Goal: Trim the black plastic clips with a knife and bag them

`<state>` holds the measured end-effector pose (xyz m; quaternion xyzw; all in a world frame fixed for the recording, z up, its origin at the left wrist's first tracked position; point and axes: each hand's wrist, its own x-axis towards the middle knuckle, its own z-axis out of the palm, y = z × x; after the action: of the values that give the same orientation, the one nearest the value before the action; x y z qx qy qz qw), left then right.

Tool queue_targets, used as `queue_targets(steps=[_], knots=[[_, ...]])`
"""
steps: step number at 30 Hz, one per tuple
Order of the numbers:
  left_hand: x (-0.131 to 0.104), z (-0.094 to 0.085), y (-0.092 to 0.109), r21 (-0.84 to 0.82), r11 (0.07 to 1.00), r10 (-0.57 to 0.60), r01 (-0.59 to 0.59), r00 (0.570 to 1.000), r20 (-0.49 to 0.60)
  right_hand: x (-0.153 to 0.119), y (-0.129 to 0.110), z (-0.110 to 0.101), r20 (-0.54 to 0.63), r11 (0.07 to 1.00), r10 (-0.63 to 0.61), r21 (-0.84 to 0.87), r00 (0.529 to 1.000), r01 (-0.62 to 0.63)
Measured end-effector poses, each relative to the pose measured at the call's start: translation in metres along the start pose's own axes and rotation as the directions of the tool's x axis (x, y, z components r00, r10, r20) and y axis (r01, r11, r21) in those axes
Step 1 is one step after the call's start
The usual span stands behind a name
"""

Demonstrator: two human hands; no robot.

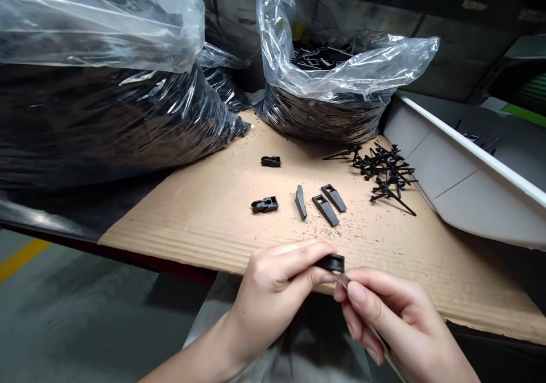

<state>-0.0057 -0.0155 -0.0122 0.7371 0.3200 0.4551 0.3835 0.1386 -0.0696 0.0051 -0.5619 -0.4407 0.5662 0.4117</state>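
Observation:
My left hand pinches a small black plastic part between thumb and fingers, over the front edge of the cardboard. Closed around a slim tool with a thin blade, my right hand brings the blade's tip up to the near end of that part. Fingers cover most of the tool; a pale length of it shows below the palm. Just beyond my hands lie three tapered dark plastic pieces. Two black blocky parts, a nearer one and a farther one, rest to their left.
Cardboard covers the work surface, sprinkled with dark shavings. A pile of black branched plastic scraps lies at right beside a white bin. Large clear bags of black parts stand at left and at the back.

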Motion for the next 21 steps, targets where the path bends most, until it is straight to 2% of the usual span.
queue_targets(steps=[2,4,6,7,12,17,21], knots=[[0.001,0.0,0.001,-0.012,0.999,-0.031,0.031,1.0,0.005,-0.001,0.002,0.002,-0.153,0.989,-0.125,-0.095,0.98,0.112],[0.002,0.0,0.001,-0.032,0.998,-0.06,0.061,0.998,0.016,-0.001,0.006,0.004,-0.299,0.943,-0.306,-0.229,0.904,0.243],[0.001,-0.001,0.001,-0.056,0.995,-0.086,0.088,0.996,0.036,0.001,0.009,0.006,-0.361,0.899,-0.41,-0.313,0.837,0.305],[0.001,-0.002,0.001,-0.069,0.992,-0.098,0.101,0.994,0.047,0.002,0.011,0.007,-0.361,0.891,-0.425,-0.328,0.83,0.313],[-0.001,-0.003,-0.001,-0.118,0.987,-0.099,0.106,0.993,0.06,0.004,0.012,0.008,-0.283,0.896,-0.391,-0.335,0.876,0.292],[-0.003,-0.002,-0.002,-0.133,0.987,-0.084,0.092,0.994,0.063,0.004,0.009,0.008,-0.284,0.913,-0.363,-0.301,0.888,0.277],[0.0,-0.002,-0.002,-0.166,0.98,-0.099,0.112,0.992,0.084,0.004,0.009,0.008,-0.252,0.961,-0.249,-0.186,0.935,0.205]])
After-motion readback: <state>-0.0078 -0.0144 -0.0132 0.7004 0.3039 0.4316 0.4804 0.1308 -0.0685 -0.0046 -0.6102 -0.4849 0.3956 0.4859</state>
